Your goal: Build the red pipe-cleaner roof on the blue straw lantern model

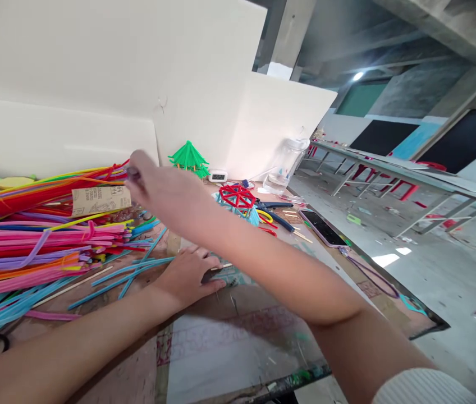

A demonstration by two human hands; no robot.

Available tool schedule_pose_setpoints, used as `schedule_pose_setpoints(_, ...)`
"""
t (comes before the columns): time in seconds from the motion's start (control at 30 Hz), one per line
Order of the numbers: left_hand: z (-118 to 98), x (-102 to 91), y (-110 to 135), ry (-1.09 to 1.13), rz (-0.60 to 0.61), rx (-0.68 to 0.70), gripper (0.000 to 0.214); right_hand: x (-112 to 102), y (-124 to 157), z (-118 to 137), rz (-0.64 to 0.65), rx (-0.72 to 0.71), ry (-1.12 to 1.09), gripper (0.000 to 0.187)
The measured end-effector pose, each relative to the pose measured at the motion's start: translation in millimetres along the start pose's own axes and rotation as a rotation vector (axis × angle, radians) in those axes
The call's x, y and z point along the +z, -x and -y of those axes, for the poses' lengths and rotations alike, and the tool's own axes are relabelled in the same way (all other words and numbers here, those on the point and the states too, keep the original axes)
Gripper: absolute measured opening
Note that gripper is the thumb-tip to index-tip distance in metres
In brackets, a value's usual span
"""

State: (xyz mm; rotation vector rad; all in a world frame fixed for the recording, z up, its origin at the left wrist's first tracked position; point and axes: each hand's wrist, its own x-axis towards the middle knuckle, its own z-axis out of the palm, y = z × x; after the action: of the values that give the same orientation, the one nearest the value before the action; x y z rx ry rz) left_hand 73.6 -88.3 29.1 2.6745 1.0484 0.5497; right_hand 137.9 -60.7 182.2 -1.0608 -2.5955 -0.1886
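I have the left hand (pixel 188 276) low on the table (pixel 134 362), thumb and fingers closed on a small dark piece (pixel 208 276). A thin pale stick (pixel 226 266) pokes out beside it. The right hand (pixel 154 193) is raised beyond, its arm crossing above the left, fingers curled in; a dark patch shows at the fist, but blur keeps me from telling whether it is something held.

I see the most open room on the white sheet (pixel 221 359), between the left hand and the table's near edge. To the right, the table edge slants down to a corner. Behind, a white board (pixel 95 62) walls off the back.

The dark piece sits in the left grip, mostly covered, so I can't read its axis; the stick's visible end points right, its length running nearly sideways.

Loose blue stems (pixel 137 266) lie just left of that hand. Farther left, bundled fuzzy stems (pixel 44 241) run sideways, many tips facing right. Beyond the hands I find a green model (pixel 188 157), a red wheel-like frame (pixel 237 196), pliers (pixel 282 217), a clear jar (pixel 286 165) and a phone (pixel 324 228).
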Motion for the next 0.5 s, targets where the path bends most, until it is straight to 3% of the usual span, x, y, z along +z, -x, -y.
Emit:
schedule_pose_setpoints(0.1, 1, 1.5, 2, 0.007, 0.017, -0.026, 0.032, -32, 49, -18, -0.259, 0.039, -0.517, 0.015)
schedule_pose_setpoints(0.2, 0, -0.8, 4, 0.052, 0.014, -0.031, 0.03, -43, 100, -42, -0.357, 0.085, -0.903, 0.008)
schedule_pose_setpoints(0.3, -1, -2.9, 4, 0.047, 0.035, -0.024, 0.031, -38, 137, -62, -0.358, 0.195, -1.19, 0.012)
schedule_pose_setpoints(0.4, -1, -3.2, 3, 0.036, 0.05, -0.021, 0.029, -28, 156, -79, -0.396, 0.363, -1.444, 0.014)
schedule_pose_setpoints(0.5, 0, -3.1, 2, 0.042, 0.064, -0.033, 0.03, -19, 164, -99, -0.349, 0.49, -1.66, 0.038)
